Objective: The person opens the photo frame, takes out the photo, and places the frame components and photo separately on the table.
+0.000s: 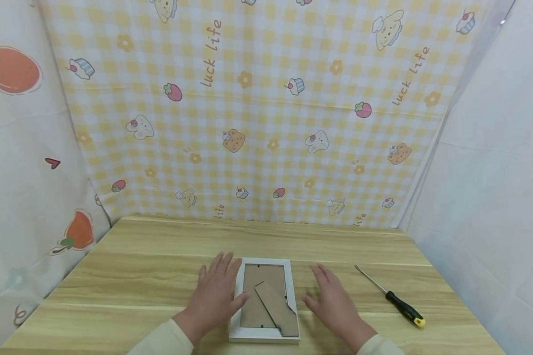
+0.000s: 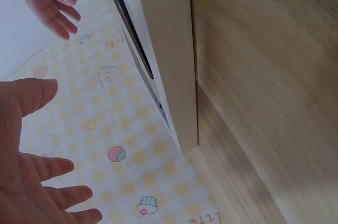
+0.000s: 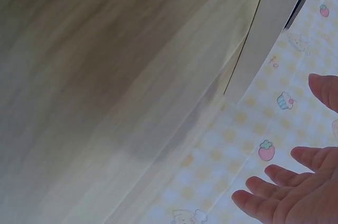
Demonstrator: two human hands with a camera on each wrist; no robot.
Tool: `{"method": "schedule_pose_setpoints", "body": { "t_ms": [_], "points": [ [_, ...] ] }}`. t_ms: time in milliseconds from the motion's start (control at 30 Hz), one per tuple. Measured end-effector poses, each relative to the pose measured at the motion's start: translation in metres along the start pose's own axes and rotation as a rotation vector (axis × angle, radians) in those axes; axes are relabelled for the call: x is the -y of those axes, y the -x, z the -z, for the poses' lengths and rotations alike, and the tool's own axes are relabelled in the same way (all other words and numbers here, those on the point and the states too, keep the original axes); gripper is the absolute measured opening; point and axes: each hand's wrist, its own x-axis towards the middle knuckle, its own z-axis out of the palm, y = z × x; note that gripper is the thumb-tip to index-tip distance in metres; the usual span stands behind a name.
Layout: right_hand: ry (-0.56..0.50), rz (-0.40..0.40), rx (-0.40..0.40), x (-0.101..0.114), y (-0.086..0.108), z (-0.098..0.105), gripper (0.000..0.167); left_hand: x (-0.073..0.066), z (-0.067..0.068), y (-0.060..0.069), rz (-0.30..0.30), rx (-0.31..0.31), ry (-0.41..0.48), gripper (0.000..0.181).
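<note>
A white photo frame (image 1: 265, 333) lies face down on the table, its brown backing board (image 1: 271, 276) and slanted stand leg (image 1: 273, 301) facing up. Small dark tabs sit along the inner edge of the frame. My left hand (image 1: 217, 296) is at the frame's left side, fingers spread and straight, the thumb over its left edge. To the right of the frame is my right hand (image 1: 335, 303), fingers extended, apart from it. In the left wrist view the left hand (image 2: 37, 166) is beside the frame (image 2: 171, 65) and holds nothing; the right hand (image 3: 290, 187) holds nothing either.
A screwdriver (image 1: 401, 305) with a black and yellow handle lies on the wooden table (image 1: 151, 266), right of the right hand. A yellow checked curtain (image 1: 257, 108) hangs along the back edge. White cloths (image 1: 493, 187) hang at both sides.
</note>
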Motion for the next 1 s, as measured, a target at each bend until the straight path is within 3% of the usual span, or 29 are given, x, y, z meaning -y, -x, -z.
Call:
{"method": "schedule_pose_setpoints", "body": {
  "t_ms": [700, 1000],
  "points": [
    [0.081, -0.133, 0.024, -0.048, 0.008, 0.023, 0.069, -0.031, -0.004, 0.003, -0.133, 0.034, 0.030, 0.067],
    [0.103, -0.156, 0.003, -0.067, 0.013, 0.029, 0.067, -0.038, -0.011, 0.002, -0.208, 0.002, 0.051, 0.066]
  ]
}}
